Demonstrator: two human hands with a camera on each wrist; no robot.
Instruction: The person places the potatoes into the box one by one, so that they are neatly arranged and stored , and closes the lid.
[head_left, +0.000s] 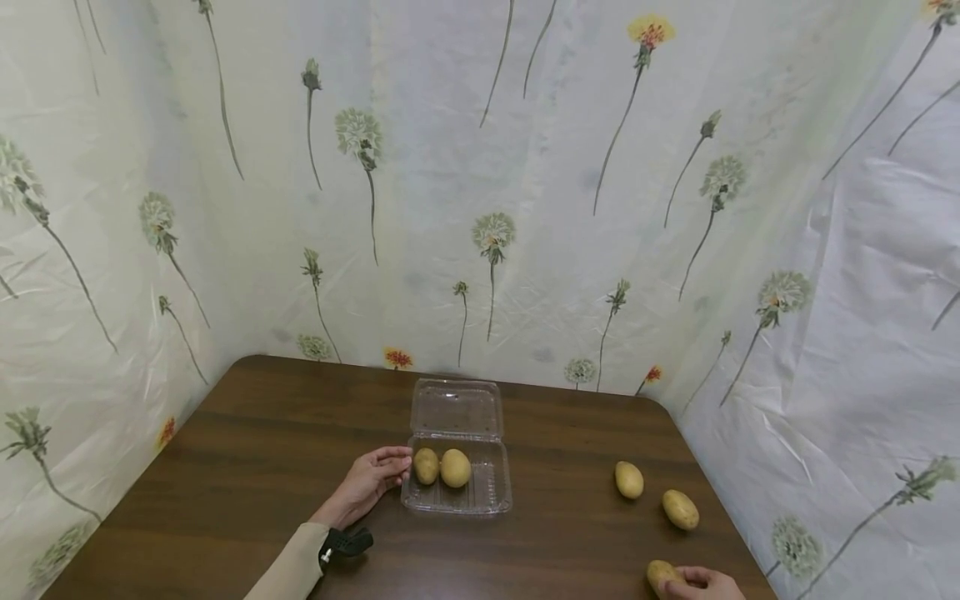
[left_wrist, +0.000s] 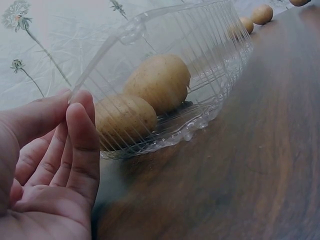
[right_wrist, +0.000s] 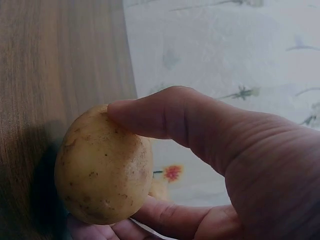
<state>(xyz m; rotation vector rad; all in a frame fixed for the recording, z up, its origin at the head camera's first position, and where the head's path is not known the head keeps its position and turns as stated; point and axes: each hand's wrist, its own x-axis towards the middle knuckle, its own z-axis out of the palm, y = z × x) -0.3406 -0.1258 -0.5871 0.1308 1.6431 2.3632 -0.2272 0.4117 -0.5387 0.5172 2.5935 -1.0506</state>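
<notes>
A clear plastic clamshell container (head_left: 491,492) lies with its lid raised at the back, near the middle of the table. Two potatoes (head_left: 455,468) sit side by side in its left part. My left hand (head_left: 369,482) pinches the container's left rim between thumb and fingers, plainly seen in the left wrist view. At the table's lower right, my right hand (head_left: 705,585) grips a potato (right_wrist: 102,167), the thumb on one side and fingers on the other. Two more potatoes, one nearer the container (head_left: 628,480) and one farther right (head_left: 680,509), lie on the table beyond that hand.
The brown wooden table (head_left: 300,417) has rounded far corners. A flower-printed sheet (head_left: 420,208) hangs behind it and along both sides, close to the edges. A black strap (head_left: 347,543) is round the left wrist.
</notes>
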